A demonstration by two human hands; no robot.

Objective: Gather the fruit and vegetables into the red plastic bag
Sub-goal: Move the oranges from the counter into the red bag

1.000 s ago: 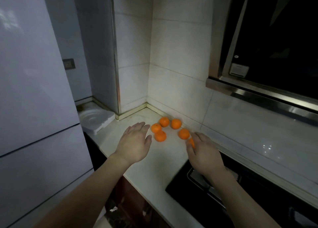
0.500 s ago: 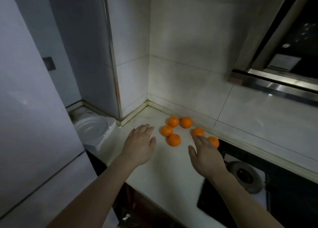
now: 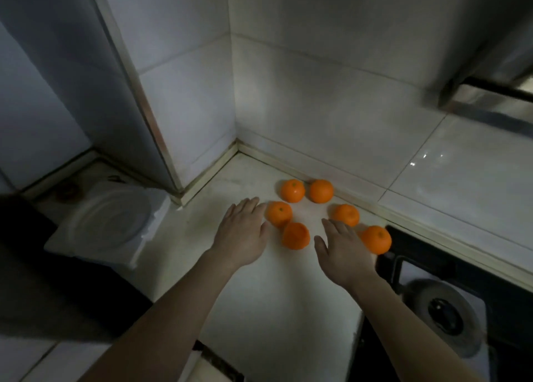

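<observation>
Fingers (image 3: 245,208) straight, empty on left hand (image 3: 242,234) and right hand (image 3: 344,250) | right hand has come off the orange (image 3: 376,239) at the tabletop's (image 3: 259,309) right edge | six oranges (image 3: 292,191) ungathered, red bag unseen

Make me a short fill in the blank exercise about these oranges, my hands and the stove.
The counter holds ___ oranges.
The left hand and the right hand each hold ___.
The gas burner sits to the ___ of the oranges.
Missing words: six; nothing; right.
</observation>
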